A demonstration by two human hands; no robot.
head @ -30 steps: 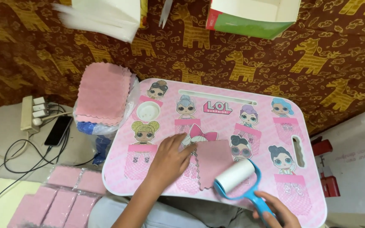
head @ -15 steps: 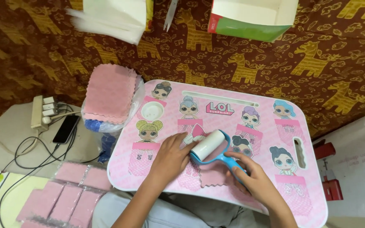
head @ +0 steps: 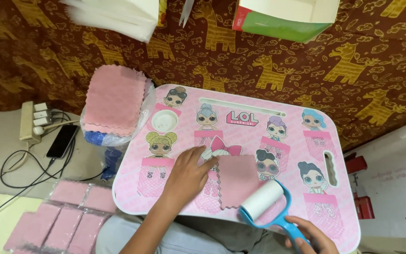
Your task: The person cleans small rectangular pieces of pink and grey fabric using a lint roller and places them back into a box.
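A small pink cloth square [head: 237, 180] with zigzag edges lies on a pink lap table [head: 287, 141] printed with cartoon dolls. My left hand [head: 187, 173] rests flat on the table, its fingertips on the cloth's left edge. My right hand [head: 310, 236] grips the blue handle of a lint roller [head: 265, 202], whose white roll sits at the cloth's lower right corner.
A stack of pink cloths [head: 113, 99] sits on a bag left of the table. Packed pink cloths [head: 66, 216] lie at the lower left. A power strip [head: 34, 120], a phone [head: 62, 140] and cables lie at the left. A green-and-white box [head: 283, 19] stands behind.
The roller has moved from the cloth's upper left down to its lower right corner. My right hand has drawn back toward me. My left hand stays at the cloth's left edge.
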